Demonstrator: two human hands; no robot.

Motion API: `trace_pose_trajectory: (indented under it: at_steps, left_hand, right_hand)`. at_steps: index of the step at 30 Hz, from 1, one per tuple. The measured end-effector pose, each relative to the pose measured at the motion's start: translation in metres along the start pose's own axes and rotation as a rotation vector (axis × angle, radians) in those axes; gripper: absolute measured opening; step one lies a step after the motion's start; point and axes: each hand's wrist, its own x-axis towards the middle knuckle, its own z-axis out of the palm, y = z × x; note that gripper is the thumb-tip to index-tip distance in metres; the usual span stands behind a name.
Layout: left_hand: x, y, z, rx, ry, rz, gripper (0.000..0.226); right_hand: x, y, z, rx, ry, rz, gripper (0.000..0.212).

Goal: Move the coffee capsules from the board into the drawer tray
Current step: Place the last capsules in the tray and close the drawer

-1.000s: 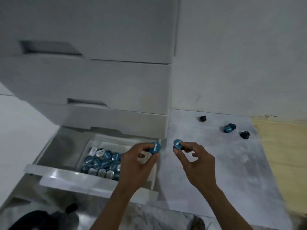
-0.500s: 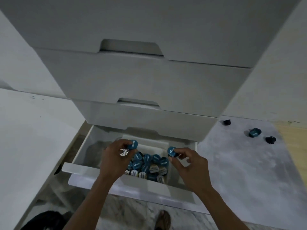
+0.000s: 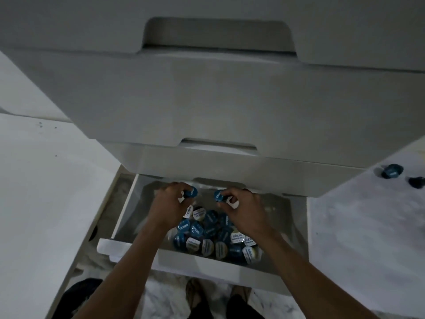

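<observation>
Both hands reach into the open bottom drawer (image 3: 128,246). My left hand (image 3: 171,203) pinches a blue-lidded coffee capsule (image 3: 192,192) over the back of the tray. My right hand (image 3: 241,204) pinches another blue capsule (image 3: 218,195) a little to the right of it. Below and between the hands lies a pile of several capsules (image 3: 213,238) with blue and pale lids in the drawer tray. Two more capsules stay on the grey board at the far right: a blue one (image 3: 392,171) and a dark one (image 3: 416,182).
Shut white drawer fronts (image 3: 207,100) overhang the open drawer close above my hands. A white surface (image 3: 46,192) lies to the left, the grey board (image 3: 368,238) to the right. My feet (image 3: 195,293) show on the marbled floor below the drawer.
My view and both hands have swung left from the board to over the drawer. Each hand still holds its capsule, now deeper toward the tray's back.
</observation>
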Motion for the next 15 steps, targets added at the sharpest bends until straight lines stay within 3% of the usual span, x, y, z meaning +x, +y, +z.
trace_pose_trajectory:
  at_steps: [8,15]
  left_hand:
    - [0.021,-0.02,0.013,0.075,-0.156,0.069,0.025]
    - [0.018,-0.027,0.013,0.114,-0.148,0.143,0.025]
  right_hand:
    - [0.022,-0.006,0.043,-0.193,-0.094,0.042,0.029]
    - [0.026,-0.011,0.063,-0.292,-0.145,0.067,0.028]
